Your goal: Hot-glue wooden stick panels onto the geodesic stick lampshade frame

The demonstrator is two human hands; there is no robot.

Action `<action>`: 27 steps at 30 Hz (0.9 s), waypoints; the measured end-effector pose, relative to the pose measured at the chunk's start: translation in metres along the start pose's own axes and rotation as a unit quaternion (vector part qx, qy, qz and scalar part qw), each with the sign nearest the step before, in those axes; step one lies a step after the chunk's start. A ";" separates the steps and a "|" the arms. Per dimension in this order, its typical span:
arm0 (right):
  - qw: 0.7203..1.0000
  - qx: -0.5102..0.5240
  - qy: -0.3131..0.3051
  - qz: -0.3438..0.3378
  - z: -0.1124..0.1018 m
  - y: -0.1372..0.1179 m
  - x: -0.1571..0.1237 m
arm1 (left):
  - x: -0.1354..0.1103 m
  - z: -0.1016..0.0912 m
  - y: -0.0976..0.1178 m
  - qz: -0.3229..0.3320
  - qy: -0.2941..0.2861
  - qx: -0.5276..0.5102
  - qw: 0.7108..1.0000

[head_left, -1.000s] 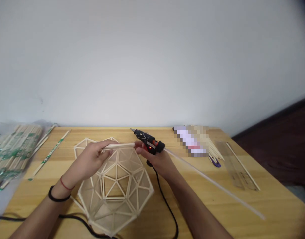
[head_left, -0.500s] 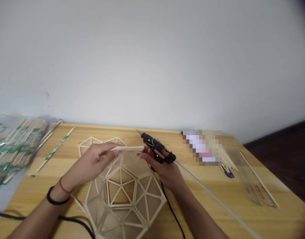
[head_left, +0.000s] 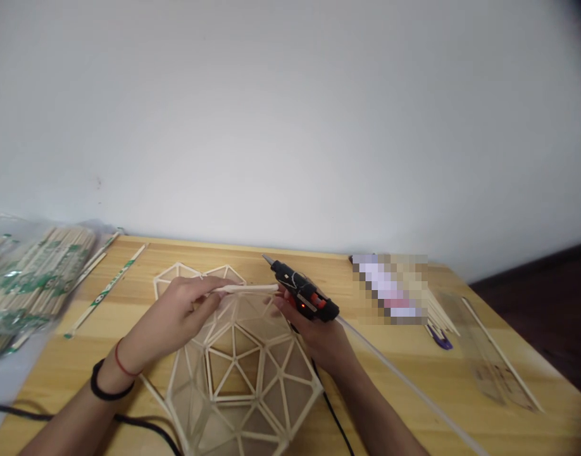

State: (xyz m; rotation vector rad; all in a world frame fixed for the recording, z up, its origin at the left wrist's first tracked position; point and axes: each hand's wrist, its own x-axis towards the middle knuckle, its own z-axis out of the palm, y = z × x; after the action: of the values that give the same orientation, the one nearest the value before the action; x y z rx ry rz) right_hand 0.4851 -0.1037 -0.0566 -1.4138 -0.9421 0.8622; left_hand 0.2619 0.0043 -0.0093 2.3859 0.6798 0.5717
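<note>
Our left hand (head_left: 176,316) is pinching a wooden stick (head_left: 250,289) level over the lattice dome (head_left: 245,380) beneath it, while our right hand (head_left: 321,339) is gripping the glue gun (head_left: 304,295) alongside, nozzle seemingly kept clear of both.

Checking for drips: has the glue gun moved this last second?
No, barely: the glue gun in the right hand keeps its gap to the table edge; the camera shifted.
</note>
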 end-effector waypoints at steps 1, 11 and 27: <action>1.000 -0.001 -0.001 -0.003 0.000 -0.001 0.000 | 0.000 0.000 0.000 -0.001 -0.002 -0.001 1.000; 0.999 -0.019 -0.025 0.005 -0.002 -0.009 -0.001 | 0.001 0.003 0.002 -0.022 -0.030 -0.001 0.999; 0.999 -0.045 -0.030 0.002 -0.004 -0.014 -0.002 | 0.002 0.003 0.005 -0.025 -0.054 0.001 0.998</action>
State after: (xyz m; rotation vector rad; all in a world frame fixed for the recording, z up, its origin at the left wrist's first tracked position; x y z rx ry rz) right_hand 0.4871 -0.1067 -0.0422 -1.4735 -1.0355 0.8779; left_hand 0.2669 0.0005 -0.0075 2.3760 0.6910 0.4164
